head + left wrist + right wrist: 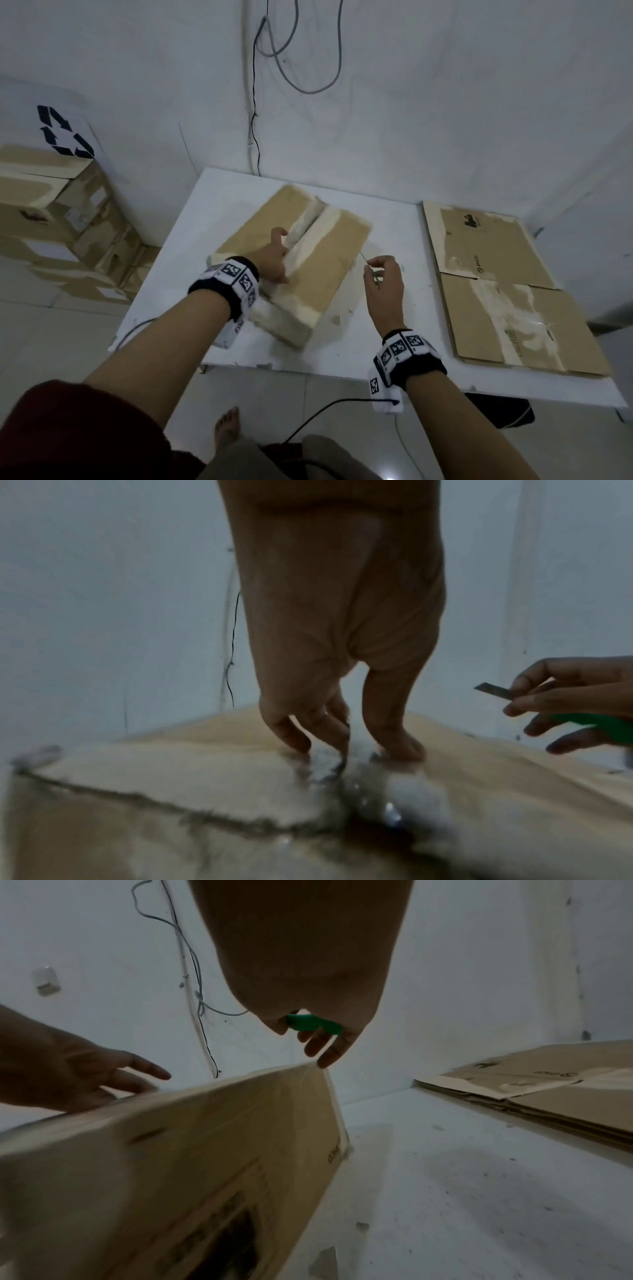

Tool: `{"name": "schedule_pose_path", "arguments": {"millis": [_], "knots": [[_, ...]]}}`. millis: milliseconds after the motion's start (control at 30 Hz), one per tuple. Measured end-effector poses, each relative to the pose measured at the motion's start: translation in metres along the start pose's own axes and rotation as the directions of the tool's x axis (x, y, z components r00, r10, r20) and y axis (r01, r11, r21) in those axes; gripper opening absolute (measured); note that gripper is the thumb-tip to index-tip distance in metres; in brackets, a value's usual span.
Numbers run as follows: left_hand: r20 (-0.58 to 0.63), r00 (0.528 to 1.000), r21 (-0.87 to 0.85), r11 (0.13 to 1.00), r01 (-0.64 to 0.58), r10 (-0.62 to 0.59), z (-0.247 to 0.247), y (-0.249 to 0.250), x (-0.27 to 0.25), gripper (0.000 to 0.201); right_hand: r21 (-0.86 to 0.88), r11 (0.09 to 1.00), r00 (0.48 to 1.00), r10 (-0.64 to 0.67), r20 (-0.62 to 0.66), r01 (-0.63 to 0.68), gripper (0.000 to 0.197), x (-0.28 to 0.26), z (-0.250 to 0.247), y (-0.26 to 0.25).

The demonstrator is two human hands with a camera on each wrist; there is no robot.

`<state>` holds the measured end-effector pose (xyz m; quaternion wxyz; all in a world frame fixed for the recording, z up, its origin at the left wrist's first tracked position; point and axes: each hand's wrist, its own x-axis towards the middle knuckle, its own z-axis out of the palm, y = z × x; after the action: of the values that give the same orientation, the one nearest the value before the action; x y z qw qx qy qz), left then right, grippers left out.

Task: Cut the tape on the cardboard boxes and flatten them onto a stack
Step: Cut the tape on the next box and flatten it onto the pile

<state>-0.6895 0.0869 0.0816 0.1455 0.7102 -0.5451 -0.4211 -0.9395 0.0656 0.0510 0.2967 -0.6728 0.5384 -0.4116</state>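
A taped cardboard box (318, 260) lies on the white table (376, 335), its top seam (308, 229) pale and ragged. My left hand (278, 250) rests on that seam, straight fingers (394, 731) pressing down into the crumpled tape (387, 791). Beside the box's right edge my right hand (381, 274) hovers and grips a green-handled cutter (313, 1024), its thin blade (493, 691) sticking out toward the box. In the right wrist view the box's side (212, 1145) is close below the right hand.
Flattened cardboard lies stacked (507, 291) on the table's right side. Several taped boxes (65, 219) are piled on the floor at the left beside a white bin with a recycling mark (63, 132). Cables (291, 61) hang on the wall behind. My bare foot (227, 425) is below the table's front edge.
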Motion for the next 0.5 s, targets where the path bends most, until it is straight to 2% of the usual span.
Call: {"name": "schedule_pose_path", "arguments": {"millis": [100,167,233,333,433,500], "knots": [[-0.013,0.998,0.195,0.979,0.056,-0.055,-0.027,-0.01,-0.003,0.087,-0.027,1.0,1.0,-0.001,0.015,0.001,0.009,0.011,0.003,0.003],[-0.094,0.993,0.266,0.959,0.099,-0.077,-0.036,-0.012,-0.005,0.083,-0.048,0.999,0.999,0.023,0.038,-0.021,0.009,0.014,0.005,0.006],[-0.179,0.983,0.324,0.941,0.099,-0.042,-0.038,-0.012,-0.005,0.081,-0.022,0.996,0.994,0.084,0.073,-0.083,0.008,0.014,0.008,0.009],[-0.188,0.982,0.3,0.953,0.033,0.026,-0.029,-0.009,-0.003,0.092,0.06,0.98,0.974,0.181,0.133,-0.19,0.006,0.007,0.01,0.01],[-0.126,0.984,0.289,0.954,-0.085,0.126,-0.011,0.0,0.007,0.101,0.117,0.97,0.968,0.196,0.158,-0.215,0.002,-0.004,0.007,0.009],[-0.062,0.98,0.278,0.946,-0.166,0.19,0.008,0.012,0.013,0.103,0.142,0.959,0.943,0.202,0.265,-0.245,0.002,-0.008,0.003,0.005]]}}
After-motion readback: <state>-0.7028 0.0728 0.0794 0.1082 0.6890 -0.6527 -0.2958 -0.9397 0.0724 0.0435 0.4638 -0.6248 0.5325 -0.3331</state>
